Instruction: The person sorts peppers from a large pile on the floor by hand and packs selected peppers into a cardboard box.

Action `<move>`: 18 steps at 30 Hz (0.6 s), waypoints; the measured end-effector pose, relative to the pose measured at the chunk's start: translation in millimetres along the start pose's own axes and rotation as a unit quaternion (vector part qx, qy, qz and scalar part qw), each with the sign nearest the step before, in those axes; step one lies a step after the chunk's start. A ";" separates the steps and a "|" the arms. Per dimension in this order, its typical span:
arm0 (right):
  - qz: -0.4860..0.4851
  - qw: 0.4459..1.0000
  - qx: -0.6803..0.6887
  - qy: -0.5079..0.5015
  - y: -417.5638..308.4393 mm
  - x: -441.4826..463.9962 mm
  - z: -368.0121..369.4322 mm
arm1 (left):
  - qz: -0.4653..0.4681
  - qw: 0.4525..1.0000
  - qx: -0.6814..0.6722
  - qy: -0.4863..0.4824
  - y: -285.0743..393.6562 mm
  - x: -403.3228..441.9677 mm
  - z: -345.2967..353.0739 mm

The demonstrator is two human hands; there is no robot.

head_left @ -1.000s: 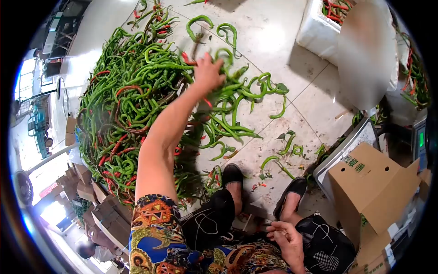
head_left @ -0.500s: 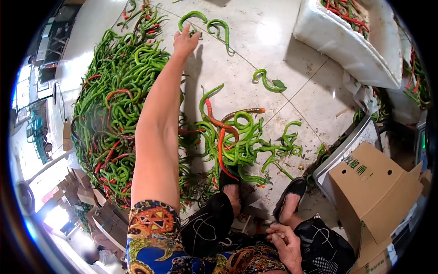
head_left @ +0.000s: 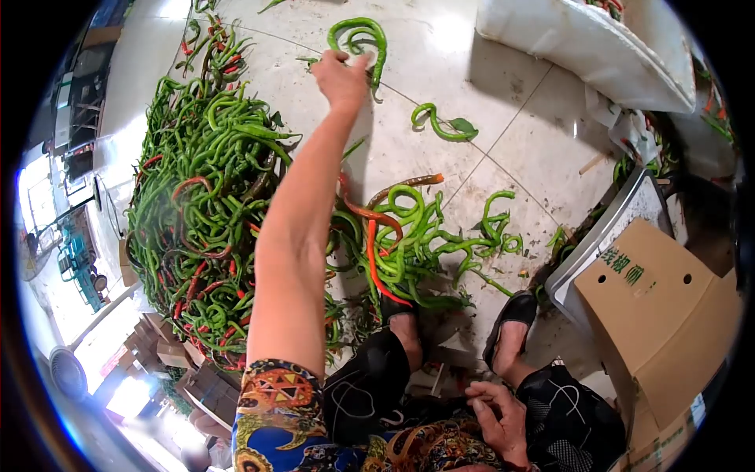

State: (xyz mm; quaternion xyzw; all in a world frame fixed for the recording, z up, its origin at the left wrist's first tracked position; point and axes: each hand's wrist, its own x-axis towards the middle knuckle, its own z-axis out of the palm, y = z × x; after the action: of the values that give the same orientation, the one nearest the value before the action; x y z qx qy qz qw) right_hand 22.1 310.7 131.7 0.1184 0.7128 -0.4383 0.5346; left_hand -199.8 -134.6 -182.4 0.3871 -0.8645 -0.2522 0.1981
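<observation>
My left hand point(head_left: 344, 79) reaches far forward over the floor, its fingers closed on long, curly green chili peppers point(head_left: 379, 49). Fingertips cover part of these peppers, so how many are held is unclear. Left of my forearm lies a big heap of green and red chili peppers point(head_left: 197, 197). A smaller pile of chilies point(head_left: 409, 236) lies before my feet, with a red chili point(head_left: 373, 263) on top. One curled green chili with a leaf point(head_left: 444, 126) lies apart. My right hand point(head_left: 499, 417) rests near my lap, fingers loosely bent and apart, with nothing visible in it.
A white foam box point(head_left: 574, 47) stands at the upper right with chilies inside. At the right, an opened cardboard box point(head_left: 653, 299) leans near a grey-rimmed tray point(head_left: 605, 236). Leaf scraps dot the tiled floor point(head_left: 519, 149). Stacked cartons point(head_left: 157, 338) stand at the left.
My left hand has moved right and closed on green chilies; two that lay side by side now overlap. The fingers of my right hand have loosened. The view has shifted slightly.
</observation>
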 end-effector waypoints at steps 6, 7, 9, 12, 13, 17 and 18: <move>-0.022 1.000 -0.012 0.008 -8.8 -2.9 -3.4 | 0.041 0.993 0.072 -0.089 32.4 -39.8 -2.5; -0.031 0.999 0.000 0.011 -9.8 -4.0 -4.5 | 0.059 0.992 0.066 -0.089 30.8 -37.5 -5.3; -0.039 0.999 0.015 0.020 -6.1 -7.5 -8.4 | 0.077 0.996 0.004 -0.039 32.5 -35.1 -14.6; -0.035 0.998 0.057 0.014 -3.0 -12.7 -14.0 | 0.211 0.971 -0.112 -0.005 59.4 -56.1 -69.3; -0.026 0.997 0.073 0.004 -3.1 -13.5 -16.3 | 0.200 0.972 -0.120 -0.037 72.0 -68.3 -91.0; -0.009 0.975 0.206 -0.080 -9.3 -17.1 -22.8 | 0.242 0.941 -0.161 -0.173 123.5 -140.9 -170.0; -0.040 0.958 0.265 -0.105 -5.3 -13.4 -20.5 | 0.298 0.913 -0.145 -0.236 127.3 -163.5 -186.8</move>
State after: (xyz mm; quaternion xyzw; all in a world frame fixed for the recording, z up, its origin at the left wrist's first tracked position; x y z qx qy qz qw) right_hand 10.6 327.1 146.8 0.1807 0.5151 -0.6426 0.5377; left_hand -70.2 11.4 17.0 0.0075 -0.9153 -0.3878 0.1083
